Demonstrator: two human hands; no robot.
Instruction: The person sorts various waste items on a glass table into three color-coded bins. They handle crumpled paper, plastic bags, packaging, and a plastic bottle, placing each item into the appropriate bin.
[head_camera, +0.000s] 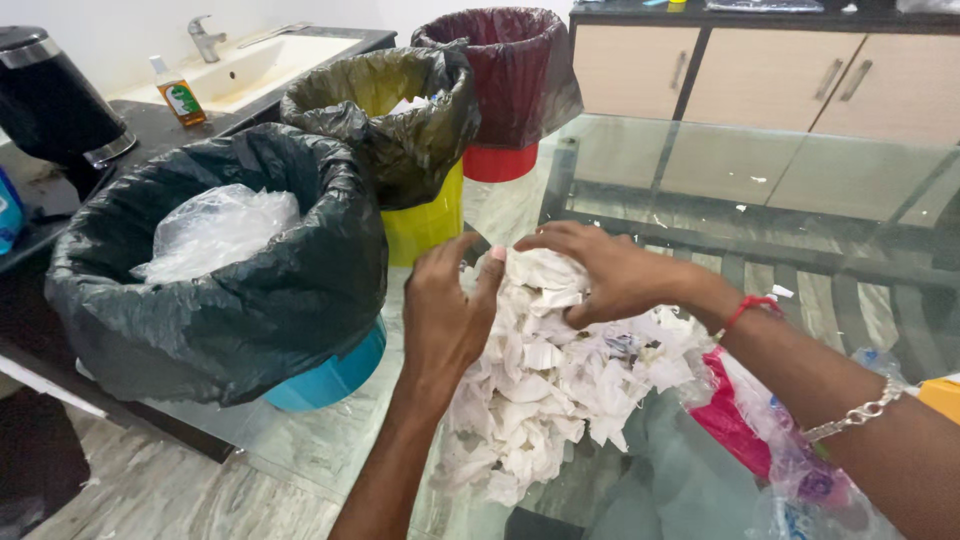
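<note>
Both hands, the left hand (445, 305) and right hand (600, 270), pinch loosely at the torn paper heap (545, 385) near the glass surface (800, 180) edge, so scraps may spill to the floor.

Both hands, left hand (447, 305) and right hand (600, 270), seemingly grip the torn paper pile (545, 385) on the glass table (800, 190).
</note>
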